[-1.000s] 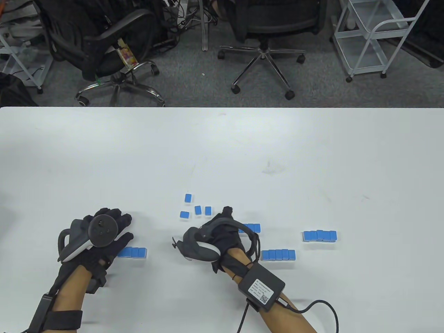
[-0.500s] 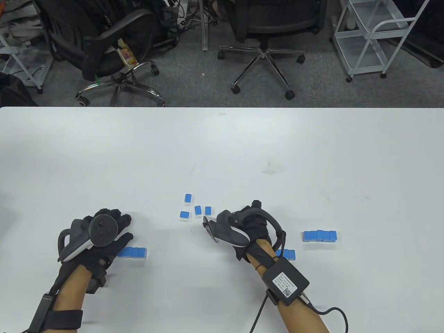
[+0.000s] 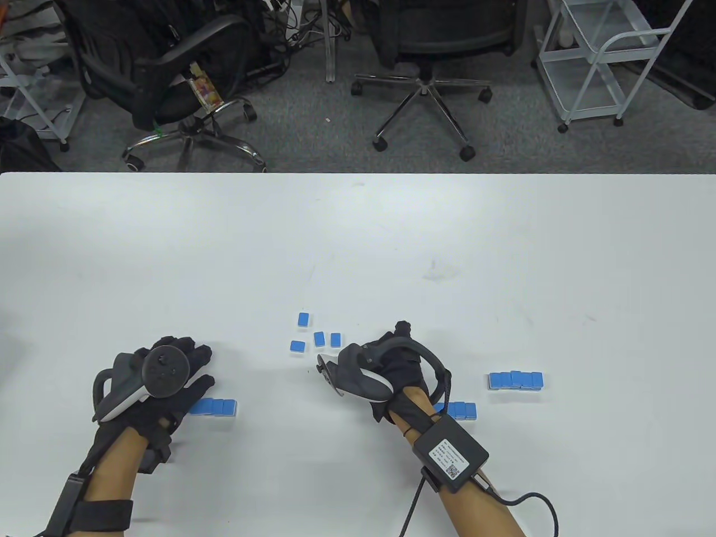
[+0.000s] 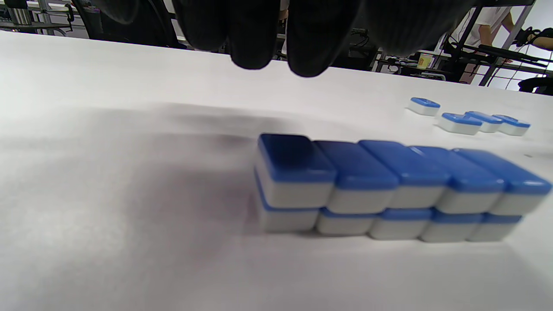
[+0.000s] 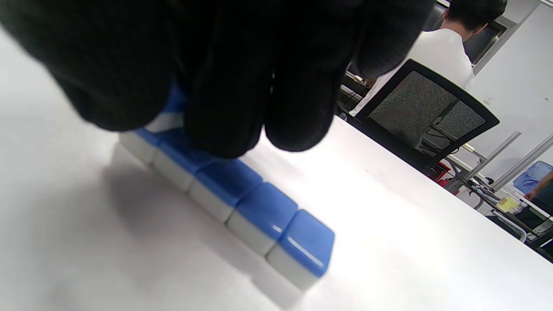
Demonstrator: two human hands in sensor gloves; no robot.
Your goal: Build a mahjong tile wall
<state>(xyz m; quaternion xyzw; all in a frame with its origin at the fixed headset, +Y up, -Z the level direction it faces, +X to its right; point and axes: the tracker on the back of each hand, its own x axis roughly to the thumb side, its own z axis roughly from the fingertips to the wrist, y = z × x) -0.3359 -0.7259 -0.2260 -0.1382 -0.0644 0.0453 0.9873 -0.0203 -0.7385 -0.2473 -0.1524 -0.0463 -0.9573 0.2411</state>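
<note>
A two-layer row of blue-backed tiles lies at the lower left. My left hand hovers over its left end, and its fingertips hang relaxed above the table without touching. My right hand is curled down over a single-layer tile row, which it hides in the table view. A blue tile edge shows pinched between its thumb and fingers above that row. Several loose tiles lie just left of the right hand.
Another tile row lies partly under my right forearm, and a stacked row sits further right. The white table stretches bare toward its far edge. Office chairs and a white cart stand beyond it.
My right hand moved right from beside the loose tiles to over the middle row, then drifted slightly back left. The left hand and all the loose tiles stayed put.
</note>
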